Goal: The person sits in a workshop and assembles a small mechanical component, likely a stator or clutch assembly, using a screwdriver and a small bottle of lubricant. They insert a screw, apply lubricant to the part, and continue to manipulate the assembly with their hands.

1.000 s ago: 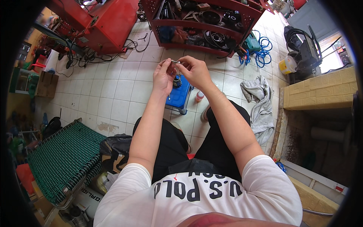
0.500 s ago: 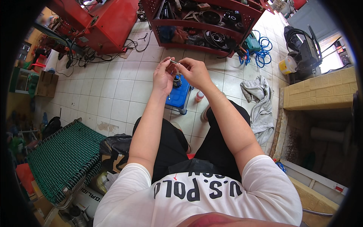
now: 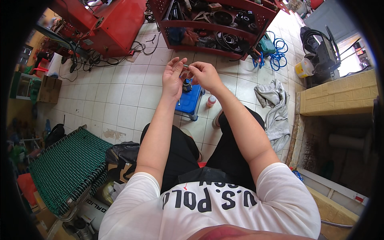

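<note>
Head view: hold the small thin piece [image 3: 185,66] up between both hands, near the far side of the blue stool [image 3: 190,102], to see it well. Pinched now in the right grip [image 3: 205,75], by the tips of thumb and finger. By the piece's other end, see the left grip [image 3: 173,79], with fingers partly spread; cannot tell if touching or holding too. Pinch just hard enough to stop a slip. Move slowly, with tiny finger moves and calm arms. Leave the middle uncovered. Best to work right over the stool, to catch a drop there and not on the tile floor [image 3: 133,94]. Mind the dark round part [image 3: 187,85] on the stool, and do not kick the little pink bottle [image 3: 211,101] beside it.
</note>
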### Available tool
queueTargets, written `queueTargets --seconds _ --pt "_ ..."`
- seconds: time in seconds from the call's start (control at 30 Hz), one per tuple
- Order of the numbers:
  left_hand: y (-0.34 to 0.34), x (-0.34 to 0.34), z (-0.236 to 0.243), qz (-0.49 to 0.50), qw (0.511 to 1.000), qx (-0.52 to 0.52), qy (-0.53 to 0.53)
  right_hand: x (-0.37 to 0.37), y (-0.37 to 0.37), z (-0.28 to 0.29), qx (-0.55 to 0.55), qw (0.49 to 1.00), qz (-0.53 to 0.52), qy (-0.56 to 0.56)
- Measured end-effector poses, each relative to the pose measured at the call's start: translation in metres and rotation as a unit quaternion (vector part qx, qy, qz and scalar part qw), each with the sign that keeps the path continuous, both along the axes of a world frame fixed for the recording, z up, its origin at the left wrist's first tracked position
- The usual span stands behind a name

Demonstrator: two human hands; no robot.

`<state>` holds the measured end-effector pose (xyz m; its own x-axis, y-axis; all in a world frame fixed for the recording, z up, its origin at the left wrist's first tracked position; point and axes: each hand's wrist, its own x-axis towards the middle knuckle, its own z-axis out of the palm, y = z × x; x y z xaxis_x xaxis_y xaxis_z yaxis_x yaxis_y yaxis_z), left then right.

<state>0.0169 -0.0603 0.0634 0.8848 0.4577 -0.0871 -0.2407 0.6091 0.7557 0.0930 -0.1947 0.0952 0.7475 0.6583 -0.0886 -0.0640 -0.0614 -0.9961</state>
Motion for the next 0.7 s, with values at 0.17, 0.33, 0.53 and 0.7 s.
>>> queueTargets --seconds 0.17,0.33,0.53,0.7 --pt "0.003 0.002 -0.009 0.043 0.995 0.011 0.085 0.004 0.001 -0.005 0.03 0.998 0.02 0.056" --pt "0.001 0.0 -0.001 0.037 0.995 -0.049 0.073 0.002 0.0 -0.005 0.027 0.998 0.013 0.051" --pt "0.004 0.002 -0.014 0.021 0.995 0.017 0.098 0.002 0.003 -0.004 0.029 0.999 0.022 0.04" --pt "0.001 0.002 -0.007 0.021 0.994 -0.019 0.106 0.004 0.0 -0.003 0.014 1.0 0.017 0.018"
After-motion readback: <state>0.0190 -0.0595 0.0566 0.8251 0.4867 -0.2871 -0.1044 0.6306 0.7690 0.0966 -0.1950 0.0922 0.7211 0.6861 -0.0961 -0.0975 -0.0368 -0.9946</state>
